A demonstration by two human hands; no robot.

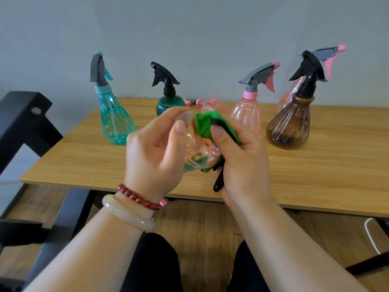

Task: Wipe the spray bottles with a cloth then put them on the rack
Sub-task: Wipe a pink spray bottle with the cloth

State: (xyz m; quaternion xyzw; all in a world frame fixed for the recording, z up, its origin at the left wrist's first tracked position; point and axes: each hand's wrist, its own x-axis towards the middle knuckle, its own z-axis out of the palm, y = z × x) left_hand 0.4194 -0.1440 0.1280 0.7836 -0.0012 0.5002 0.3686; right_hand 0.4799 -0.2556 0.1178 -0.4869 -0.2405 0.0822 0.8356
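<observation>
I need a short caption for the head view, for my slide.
Left hand holds a pink bottle while right hand wipes it with green cloth.

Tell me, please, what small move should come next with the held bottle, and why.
Probably turn the pink bottle a little in the left hand, so the green cloth pinched by the right hand reaches another side; the cloth covers only one flank now.

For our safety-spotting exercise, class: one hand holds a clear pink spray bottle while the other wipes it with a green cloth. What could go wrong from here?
1. The left hand holds the smooth clear pink bottle in mid-air; pressure from the green cloth in the right hand might make it slip.
2. Its far end looks close to the dark green bottle, which could get knocked over.
</observation>
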